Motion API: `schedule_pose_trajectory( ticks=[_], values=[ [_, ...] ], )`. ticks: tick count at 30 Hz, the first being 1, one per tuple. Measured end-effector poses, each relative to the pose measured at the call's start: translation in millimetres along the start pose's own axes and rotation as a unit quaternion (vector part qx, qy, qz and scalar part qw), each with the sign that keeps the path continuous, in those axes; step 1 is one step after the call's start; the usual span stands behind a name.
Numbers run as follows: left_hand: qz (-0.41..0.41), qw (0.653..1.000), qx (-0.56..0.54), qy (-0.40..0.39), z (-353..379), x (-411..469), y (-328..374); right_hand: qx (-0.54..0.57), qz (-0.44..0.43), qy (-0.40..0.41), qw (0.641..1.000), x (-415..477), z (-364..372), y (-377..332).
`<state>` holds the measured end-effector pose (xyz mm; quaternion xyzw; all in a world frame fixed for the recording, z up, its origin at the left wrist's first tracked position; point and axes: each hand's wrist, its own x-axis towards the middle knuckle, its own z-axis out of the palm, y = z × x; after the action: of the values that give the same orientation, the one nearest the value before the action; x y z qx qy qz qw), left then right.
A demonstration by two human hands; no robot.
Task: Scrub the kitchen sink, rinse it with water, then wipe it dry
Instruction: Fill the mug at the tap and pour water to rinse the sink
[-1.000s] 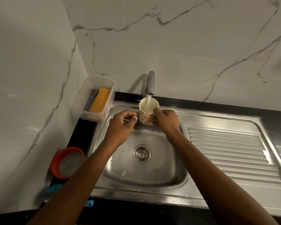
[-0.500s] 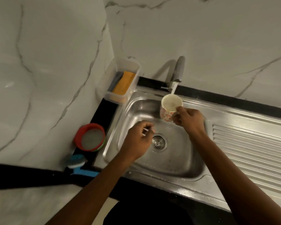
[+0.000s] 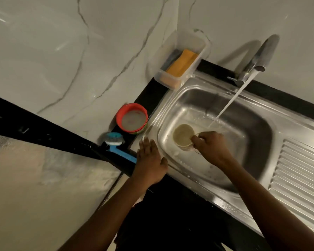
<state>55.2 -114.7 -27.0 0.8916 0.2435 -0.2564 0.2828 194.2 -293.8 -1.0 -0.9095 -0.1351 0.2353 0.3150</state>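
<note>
Since half a second ago the small round cream-coloured mug [image 3: 183,135] has come away from under the spout and now sits low over the left part of the basin, while the left hand [image 3: 150,160] has gone out of the basin to its left front corner. The right hand [image 3: 210,147] grasps the mug from its right side, fingers curled round it; the mug's mouth faces up toward the camera, and its outside is too blurred to read.

The left hand is released, with its fingers straight, close together and holding nothing. It lies over the rim of the stainless-steel kitchen sink [image 3: 198,82]; whether it touches the metal I cannot tell. Its fingertips point toward the far wall, just beside the handle of the blue long-handled scrubbing brush [image 3: 122,153], which lies on the black counter edge [image 3: 152,98].

With the mug gone, the stream of water [image 3: 227,105] from the chrome tap [image 3: 257,58] falls free and strikes the basin floor just beyond the right hand. The right half of the basin lies open, and the ribbed steel drainboard [image 3: 301,178] to its right carries nothing.

Along the sink's left edge the room is tight: a red round plastic bowl [image 3: 131,107] stands just beside the rim, near the brush head, and a clear plastic box [image 3: 201,51] with an orange sponge [image 3: 181,63] inside stands at the far left corner, against the white marbled wall [image 3: 62,60].
</note>
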Motion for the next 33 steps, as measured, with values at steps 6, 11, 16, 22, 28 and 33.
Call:
schedule_pose_trajectory(
  ticks=[6,11,16,22,28,33],
  values=[
    [-0.006,0.996,0.084,-0.007,-5.6,12.6,-12.5,-0.133,-0.085,-0.066,0.985,13.8,20.1,-59.2],
    [-0.014,0.992,0.128,-0.008,0.1,10.1,-17.4,-0.15,-0.092,-0.084,0.981,16.5,24.0,-67.1],
    [0.034,0.987,0.146,-0.065,-0.6,8.1,-12.1,-0.125,-0.063,-0.073,0.987,18.6,17.1,-45.8],
    [0.031,0.979,0.194,-0.058,-9.9,11.7,-26.8,-0.162,-0.054,-0.038,0.984,16.0,18.8,-53.0],
    [0.115,0.963,0.224,-0.097,-12.2,14.6,-36.6,-0.149,-0.091,-0.074,0.982,13.0,18.5,-60.6],
    [0.194,0.929,0.261,-0.176,-15.7,-2.9,-29.5,-0.143,-0.037,-0.08,0.986,-3.4,-1.9,-32.9]
  ],
)
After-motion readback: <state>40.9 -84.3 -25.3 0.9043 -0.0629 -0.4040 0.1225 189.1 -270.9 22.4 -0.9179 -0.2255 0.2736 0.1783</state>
